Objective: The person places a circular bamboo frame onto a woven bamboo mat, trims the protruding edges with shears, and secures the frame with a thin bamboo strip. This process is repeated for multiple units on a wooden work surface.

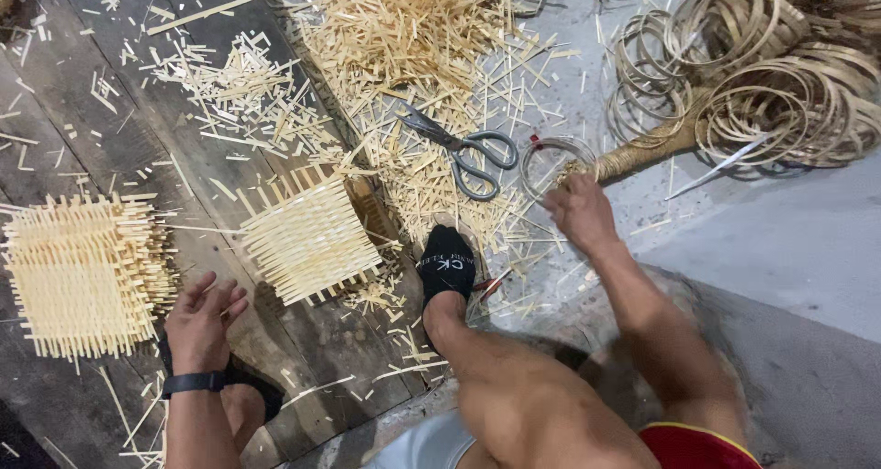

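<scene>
My left hand [204, 320], with a black band on the wrist, hovers empty with fingers apart just left of a small square woven bamboo basket [307, 233] on dark wooden planks. My right hand [578, 209] reaches forward onto the grey floor, fingers curled at a thin ring [553, 157] and a wrapped bundle of fine strips [642, 152]; whether it grips them I cannot tell. Grey-handled scissors [463, 148] lie just left of the ring among cut bamboo slivers. My foot in a black sock [446, 265] rests between the two hands.
A second woven bamboo piece [83, 276] lies at the left edge. A heap of bamboo offcuts [413, 38] covers the top middle. Several coils of bamboo hoops [780, 83] are piled top right, with another pair of scissors [720, 168] beside them.
</scene>
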Demonstrator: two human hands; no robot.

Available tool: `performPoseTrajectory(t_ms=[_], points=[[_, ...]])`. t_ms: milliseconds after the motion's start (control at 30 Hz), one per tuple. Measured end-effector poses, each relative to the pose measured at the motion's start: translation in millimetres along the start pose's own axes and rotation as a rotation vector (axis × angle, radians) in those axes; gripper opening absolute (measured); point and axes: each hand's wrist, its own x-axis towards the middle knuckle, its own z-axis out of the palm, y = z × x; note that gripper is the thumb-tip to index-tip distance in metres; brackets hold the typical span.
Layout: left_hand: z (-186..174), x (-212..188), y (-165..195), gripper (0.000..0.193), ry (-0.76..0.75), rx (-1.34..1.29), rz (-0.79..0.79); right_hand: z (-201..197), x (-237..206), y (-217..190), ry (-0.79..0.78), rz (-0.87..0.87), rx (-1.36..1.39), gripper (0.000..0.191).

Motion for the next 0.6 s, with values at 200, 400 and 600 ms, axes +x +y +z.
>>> performPoseTrajectory(t_ms=[200,400,600], points=[[23.7,-26.2,31.4,0.032,0.155,0.186,0.621,-28.7,-4.5,-37.7,-0.013,0.158,0.295,0.012],[140.2,-95.2,76.6,0.049,-0.298,0.159,0.332,-63.3,15.4,-121.5,-0.274,0.377,1.851,0.029],[175.3,-134.8,106.6,0.039,-0.713,-0.716,-0.040,-122.2,62.1,-221.9,-0.390,0.172,1.074,0.036]])
